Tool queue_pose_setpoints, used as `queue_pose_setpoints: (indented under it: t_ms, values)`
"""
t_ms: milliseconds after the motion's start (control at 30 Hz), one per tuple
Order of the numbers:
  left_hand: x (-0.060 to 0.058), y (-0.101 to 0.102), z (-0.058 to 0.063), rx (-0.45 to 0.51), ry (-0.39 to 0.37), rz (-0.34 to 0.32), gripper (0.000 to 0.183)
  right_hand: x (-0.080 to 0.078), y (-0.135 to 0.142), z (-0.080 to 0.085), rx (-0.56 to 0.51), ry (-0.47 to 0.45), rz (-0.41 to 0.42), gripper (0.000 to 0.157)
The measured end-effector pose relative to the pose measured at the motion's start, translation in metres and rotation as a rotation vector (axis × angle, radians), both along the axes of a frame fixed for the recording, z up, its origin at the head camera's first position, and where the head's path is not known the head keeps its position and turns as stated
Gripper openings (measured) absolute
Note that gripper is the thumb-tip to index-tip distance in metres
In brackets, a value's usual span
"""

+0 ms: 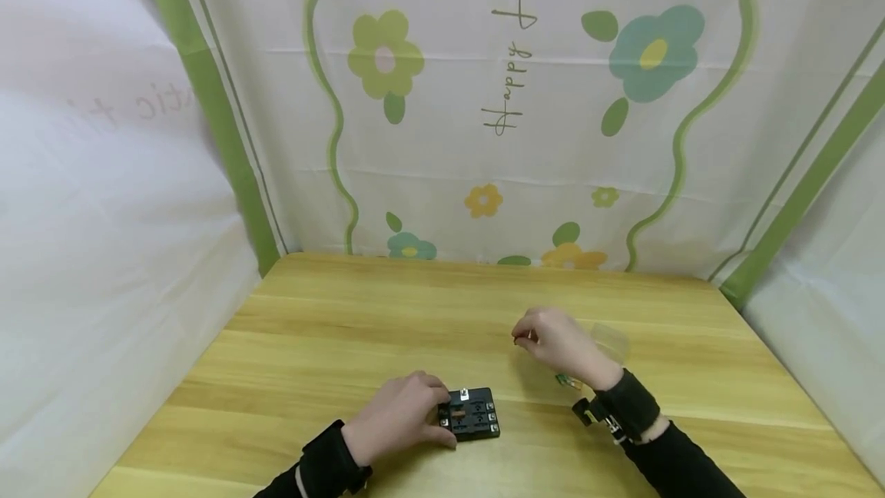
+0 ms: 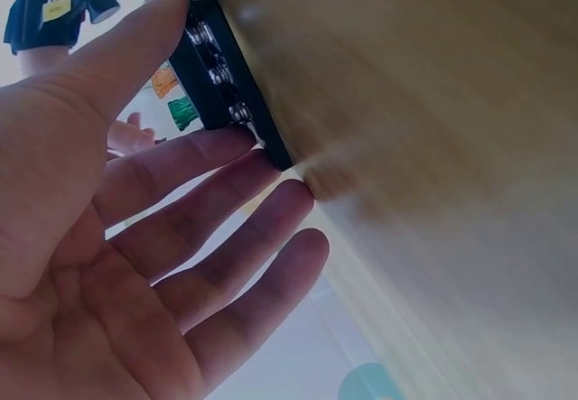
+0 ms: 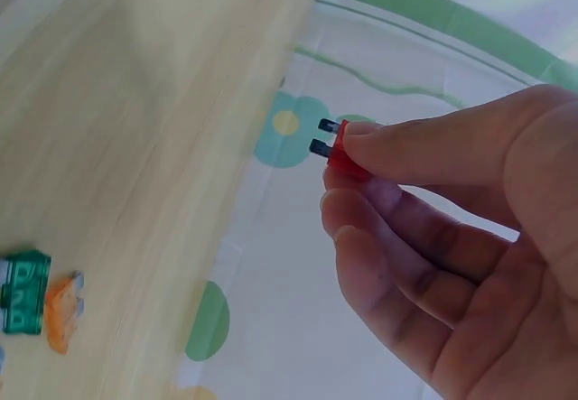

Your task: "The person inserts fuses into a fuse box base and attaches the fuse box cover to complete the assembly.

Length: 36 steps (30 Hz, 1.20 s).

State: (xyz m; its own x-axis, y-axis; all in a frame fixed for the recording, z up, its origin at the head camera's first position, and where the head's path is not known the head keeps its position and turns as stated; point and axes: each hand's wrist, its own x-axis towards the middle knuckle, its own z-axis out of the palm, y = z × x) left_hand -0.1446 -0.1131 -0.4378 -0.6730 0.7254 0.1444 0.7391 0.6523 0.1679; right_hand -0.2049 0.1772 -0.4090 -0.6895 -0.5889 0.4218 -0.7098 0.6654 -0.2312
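A black fuse block (image 1: 472, 425) with silver screw terminals lies on the wooden table. My left hand (image 1: 408, 413) holds it at its left side, thumb at the near corner and fingers at the far one. In the left wrist view, an orange piece (image 2: 163, 81) and a green piece (image 2: 182, 113) show beside the block's upper face. My right hand (image 1: 556, 340) is raised beyond the block to the right. Between thumb and fingertips it pinches a small red blade fuse (image 3: 341, 162), whose two metal prongs point away from the palm.
Below the right forearm lie a green blade fuse (image 3: 25, 293) and an orange blade fuse (image 3: 63, 311) on the table. A clear plastic container (image 1: 611, 340) stands behind the right wrist. Flower-printed white cloth (image 1: 429, 137) hangs along the table's back edge, with more cloth at both sides.
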Motion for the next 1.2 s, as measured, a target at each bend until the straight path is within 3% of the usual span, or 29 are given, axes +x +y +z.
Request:
queue_pose_setpoints:
  t_ms: [600, 833, 1200]
  values:
    - [0.0, 0.001, -0.001, -0.011, -0.002, 0.01, 0.054, 0.021, -0.021, -0.005, -0.006, 0.017, 0.113, 0.011]
    - [-0.001, 0.001, -0.001, 0.01, -0.013, 0.008, 0.05, 0.032, -0.035, -0.007, -0.047, -0.081, 0.245, 0.013]
    - [-0.001, 0.001, -0.003, 0.024, 0.011, -0.002, 0.049, 0.039, -0.043, -0.012, -0.046, -0.142, 0.25, 0.014]
